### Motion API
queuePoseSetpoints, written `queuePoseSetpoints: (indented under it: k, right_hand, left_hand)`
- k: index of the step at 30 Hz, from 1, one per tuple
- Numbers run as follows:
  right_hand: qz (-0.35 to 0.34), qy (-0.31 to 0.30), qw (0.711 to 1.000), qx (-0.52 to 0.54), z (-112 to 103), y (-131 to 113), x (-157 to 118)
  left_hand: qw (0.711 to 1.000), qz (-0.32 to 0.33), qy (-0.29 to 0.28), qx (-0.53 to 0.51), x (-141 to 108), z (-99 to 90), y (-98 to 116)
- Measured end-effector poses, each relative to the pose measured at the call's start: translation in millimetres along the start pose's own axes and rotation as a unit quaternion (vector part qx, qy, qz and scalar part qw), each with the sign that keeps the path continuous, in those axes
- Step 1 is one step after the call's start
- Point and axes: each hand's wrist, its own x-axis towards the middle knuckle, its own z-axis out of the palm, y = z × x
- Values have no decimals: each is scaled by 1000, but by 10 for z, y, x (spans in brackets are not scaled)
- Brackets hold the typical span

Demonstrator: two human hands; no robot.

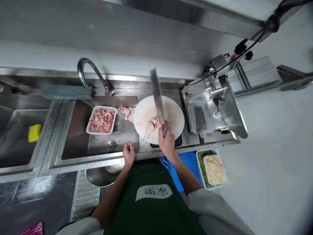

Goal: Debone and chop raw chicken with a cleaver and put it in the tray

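Green apron (146, 202) nearest me, the right hand (167, 141) wraps its fingers round a cleaver (157, 94) over chicken (149, 129) on the board (172, 112). The left hand (129, 154), fingers curled, sits by the sink (75, 137), I guess for safety.

Grey wall (117, 39), seemingly tiled

The person wears a dark green apron (151, 215); its white logo (154, 192) bears green characters. The sleeves (212, 209) are pale grey.
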Motion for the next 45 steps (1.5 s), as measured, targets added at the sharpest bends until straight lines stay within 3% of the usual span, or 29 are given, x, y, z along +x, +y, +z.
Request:
queuePoseSetpoints:
  k: [2,3,6,8,11,15,18,21,30,33,36,38,41,43,45]
  right_hand:
    - [-5,41,999,22,27,-25,-13]
    - [1,32,999,19,104,-7,-27]
    - [44,-81,995,-33,465,129,-71]
    - [59,-138,987,-63,676,226,-83]
    - [58,-136,985,-86,801,277,-82]
    - [81,-135,983,-94,777,211,-93]
    - [79,-142,983,-91,763,190,-102]
    - [61,-142,983,-104,778,214,-105]
    - [10,-185,973,-141,934,198,-210]
    - [22,-178,979,-93,790,203,-119]
    - [20,-179,982,-61,485,151,0]
    - [9,-146,988,-46,227,62,49]
    - [-25,-3,1000,15,-93,-93,58]
    - [-44,99,992,60,-138,-144,35]
    - [-39,121,990,61,-2,-123,0]
  left_hand:
    - [999,-18,40,-2,-51,-152,-121]
    - [998,-26,53,1,-69,-215,-164]
    - [997,-32,70,11,-63,-332,-200]
    - [997,-20,79,20,-1,-336,-138]
    - [996,34,75,38,138,-201,87]
    - [986,152,-40,50,290,160,475]
    - [973,192,-117,52,349,387,619]
    - [976,174,-121,49,365,479,600]
    - [984,143,-94,46,320,478,552]
    - [985,151,-86,19,327,498,543]
    - [985,153,-73,-7,319,496,498]
    - [989,140,-36,-23,297,443,427]
    - [994,94,47,-39,252,245,240]
    - [993,60,96,-35,225,57,85]
    - [990,35,137,-26,208,-121,-47]
